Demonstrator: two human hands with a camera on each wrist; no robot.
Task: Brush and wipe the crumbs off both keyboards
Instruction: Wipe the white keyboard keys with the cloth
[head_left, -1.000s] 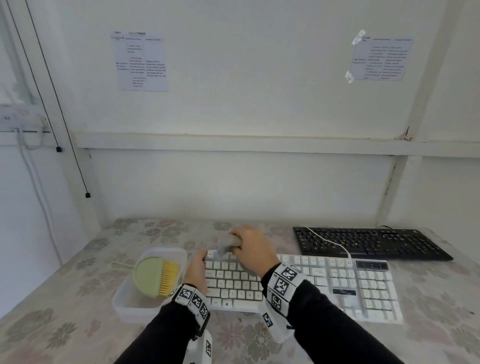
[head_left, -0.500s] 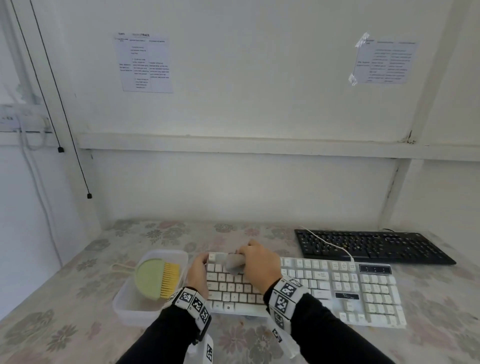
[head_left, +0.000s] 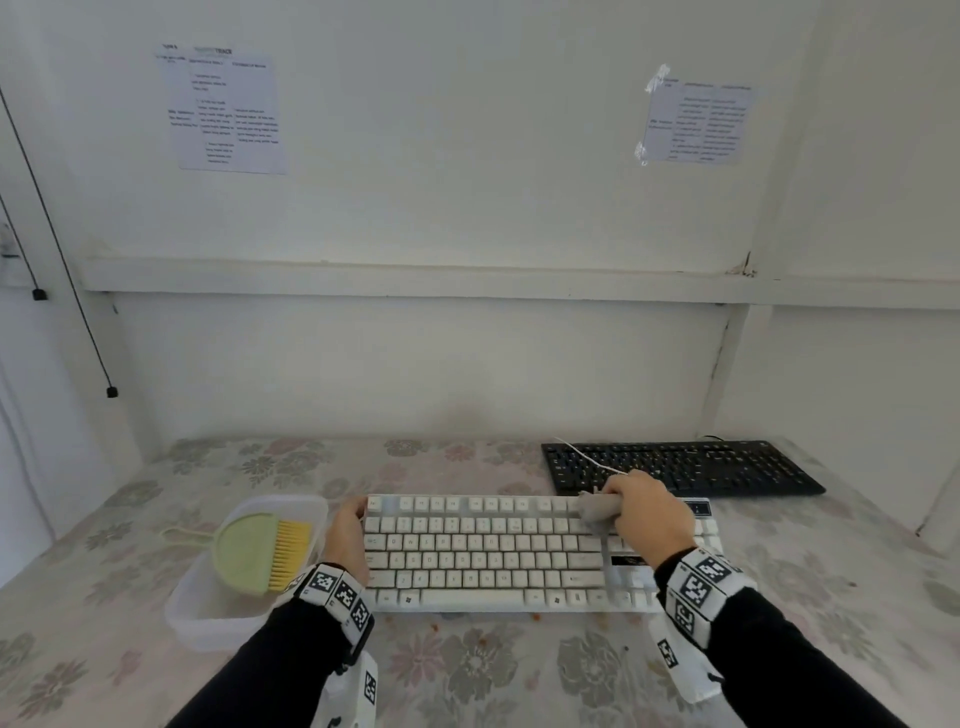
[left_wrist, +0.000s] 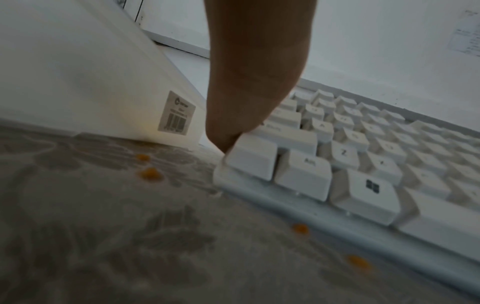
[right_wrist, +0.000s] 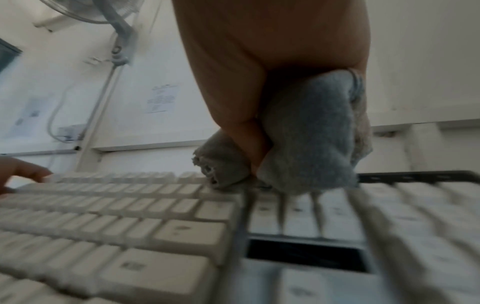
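Several orange crumbs (left_wrist: 150, 173) lie on the tabletop (head_left: 493, 670) just before the white keyboard (head_left: 483, 551), so cleaning isn't finished. Left hand (head_left: 345, 535) clasps that keyboard's left edge; right hand (head_left: 649, 514) grips a grey cloth (head_left: 597, 512) on its upper right keys. Left of it, the brush (head_left: 260, 553) rests in a tub (head_left: 208, 618). Beyond it, the black keyboard (head_left: 680, 467) seems to be waiting its turn.
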